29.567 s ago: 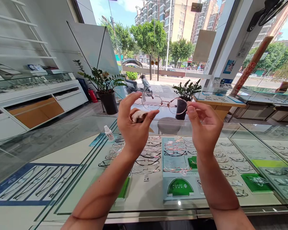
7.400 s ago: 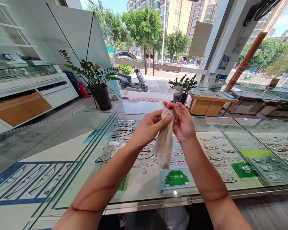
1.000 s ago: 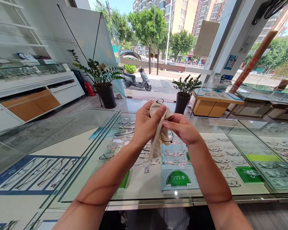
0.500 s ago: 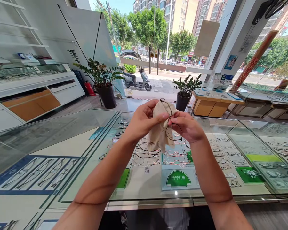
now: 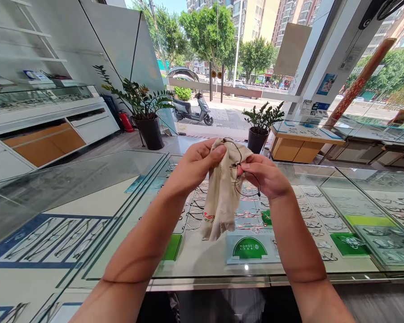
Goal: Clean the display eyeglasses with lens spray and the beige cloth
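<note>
Above the glass counter, my left hand [image 5: 199, 162] is closed on a beige cleaning cloth [image 5: 217, 202], its thumb pressing the fabric near the top. The cloth hangs down in folds and has a small red mark near its lower edge. My right hand [image 5: 267, 176] pinches a pair of thin dark-rimmed eyeglasses [image 5: 249, 194] near the middle of the frame. One round rim stands free below the right fingers. The other lies against the cloth, partly covered by it. Where the temples are, I cannot tell.
Under my hands, the glass display counter [image 5: 202, 283] holds rows of eyeglasses and a green MOHOE sign [image 5: 249, 248]. At the left lies a blue-edged tray [image 5: 37, 264] of glasses. Potted plants [image 5: 151, 132] stand on the floor beyond, before a glass front.
My left thumb has shifted up and left, away from the right fingertips. The cloth hangs longer and lower, showing its red mark. My right hand still pinches the eyeglasses.
</note>
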`<state>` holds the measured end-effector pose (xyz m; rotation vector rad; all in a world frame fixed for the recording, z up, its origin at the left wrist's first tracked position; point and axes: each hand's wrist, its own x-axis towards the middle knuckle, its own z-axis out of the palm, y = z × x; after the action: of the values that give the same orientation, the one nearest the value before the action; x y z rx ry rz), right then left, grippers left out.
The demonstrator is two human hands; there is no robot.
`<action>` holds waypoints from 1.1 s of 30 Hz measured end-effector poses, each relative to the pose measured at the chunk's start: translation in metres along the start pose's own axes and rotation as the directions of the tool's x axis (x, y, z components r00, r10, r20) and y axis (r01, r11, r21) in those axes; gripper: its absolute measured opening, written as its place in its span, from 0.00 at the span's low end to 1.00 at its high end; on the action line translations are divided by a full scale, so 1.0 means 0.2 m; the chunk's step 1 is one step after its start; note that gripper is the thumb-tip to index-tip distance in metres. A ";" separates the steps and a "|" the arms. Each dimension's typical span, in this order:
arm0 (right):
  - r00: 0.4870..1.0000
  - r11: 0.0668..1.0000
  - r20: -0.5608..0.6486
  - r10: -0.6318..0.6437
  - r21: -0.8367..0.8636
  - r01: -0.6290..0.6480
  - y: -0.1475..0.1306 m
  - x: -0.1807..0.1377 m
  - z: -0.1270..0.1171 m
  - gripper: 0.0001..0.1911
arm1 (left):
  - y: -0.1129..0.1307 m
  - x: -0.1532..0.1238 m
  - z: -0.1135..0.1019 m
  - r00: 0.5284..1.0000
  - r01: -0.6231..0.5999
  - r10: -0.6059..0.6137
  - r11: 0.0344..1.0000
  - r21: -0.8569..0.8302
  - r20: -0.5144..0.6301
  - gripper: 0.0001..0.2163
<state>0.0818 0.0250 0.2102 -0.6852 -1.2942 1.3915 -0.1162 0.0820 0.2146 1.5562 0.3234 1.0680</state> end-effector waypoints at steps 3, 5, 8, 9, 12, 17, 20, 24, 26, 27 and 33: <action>0.999 1.000 -0.043 0.003 -0.009 -0.003 -0.01 -0.01 -0.01 0.10 | 0.01 0.00 -0.01 0.999 0.005 -0.005 1.000 -0.015 0.044 0.22; 0.999 1.000 -0.032 0.020 0.011 -0.020 0.00 0.00 -0.01 0.12 | -0.01 0.00 0.03 0.999 -0.032 0.032 0.999 -0.017 -0.028 0.23; 0.999 0.998 0.014 0.037 0.056 -0.038 0.04 0.02 0.02 0.14 | -0.05 0.00 0.10 0.976 -0.092 0.092 0.996 0.010 -0.195 0.22; 0.999 0.997 0.028 0.040 0.063 -0.042 0.05 0.03 0.03 0.14 | -0.06 -0.01 0.12 0.960 -0.108 0.114 0.993 0.037 -0.257 0.21; 0.998 0.997 0.051 0.041 0.064 -0.044 0.07 0.04 0.06 0.13 | -0.07 -0.01 0.16 0.890 -0.137 0.184 0.981 0.140 -0.417 0.23; 0.998 0.999 0.044 0.035 0.039 -0.037 0.06 0.04 0.06 0.10 | -0.04 -0.01 0.10 0.936 -0.090 0.121 0.990 0.110 -0.330 0.25; 0.999 0.999 -0.001 0.041 0.018 -0.041 0.03 0.03 0.03 0.10 | -0.01 0.00 0.02 0.995 -0.011 0.013 1.000 0.024 -0.099 0.23; 0.998 0.999 -0.058 0.035 0.015 -0.034 0.02 0.02 0.00 0.11 | 0.03 0.00 -0.02 0.999 0.012 -0.011 1.000 -0.014 0.047 0.21; 0.998 0.999 -0.053 0.038 0.041 -0.036 0.02 0.02 -0.01 0.12 | 0.01 0.00 -0.01 0.999 -0.013 0.014 1.000 -0.009 0.035 0.23; 0.998 0.998 -0.042 0.041 0.056 -0.039 0.03 0.03 -0.01 0.12 | 0.00 0.01 0.00 0.999 -0.036 0.036 0.999 -0.004 0.005 0.23; 0.997 0.996 0.058 0.059 0.070 -0.063 0.05 0.03 0.04 0.13 | -0.06 -0.01 0.10 0.950 -0.110 0.135 0.988 0.105 -0.282 0.20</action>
<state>0.0697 0.0287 0.2052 -0.6461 -1.2699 1.5093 -0.0975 0.0706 0.2050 1.5130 0.4833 1.4003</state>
